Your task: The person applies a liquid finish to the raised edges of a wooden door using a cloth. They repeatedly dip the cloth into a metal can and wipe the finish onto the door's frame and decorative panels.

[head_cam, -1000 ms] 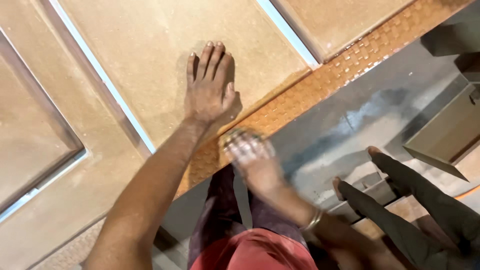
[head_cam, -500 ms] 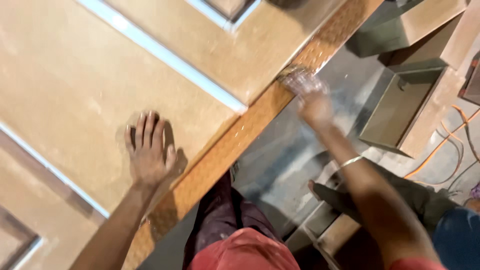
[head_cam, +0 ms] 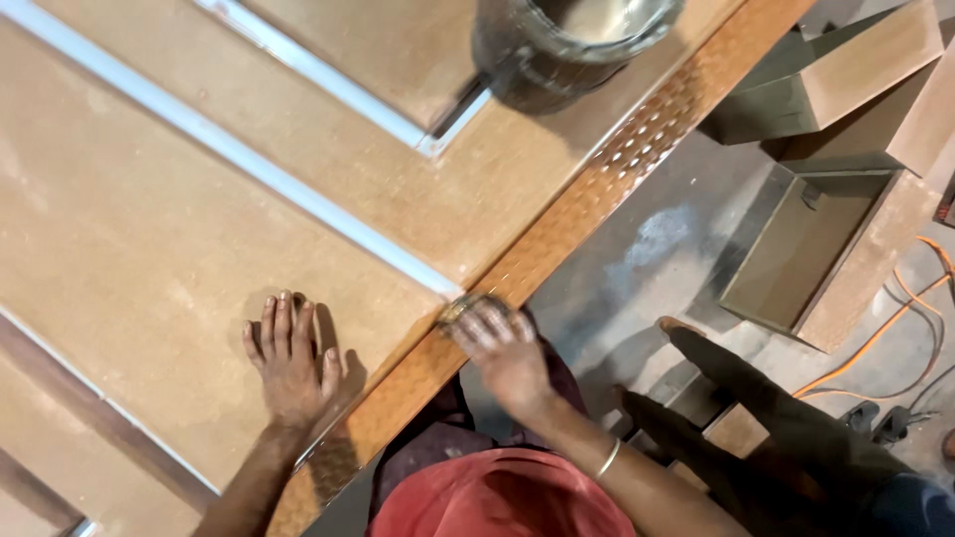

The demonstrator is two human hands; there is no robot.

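- 1 door panel [head_cam: 149,229], flat, with 2 pale inlay strips
- 1 metal bucket [head_cam: 567,40] on panel's top edge
- left hand [head_cam: 290,363]: flat on panel, fingers spread, holding nothing
- right hand [head_cam: 502,348]: pressing 1 small sanding pad [head_cam: 466,308] on panel's patterned edge [head_cam: 557,234]

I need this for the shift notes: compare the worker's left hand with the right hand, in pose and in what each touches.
The left hand lies flat, fingers spread, on the plain face of the brown panel; the right hand is curled over a small pad pressed on the panel's patterned orange edge strip. The left looks sharp, the right blurred. The right wrist bears a thin bangle; the left wrist is bare. Both rest on the same panel.
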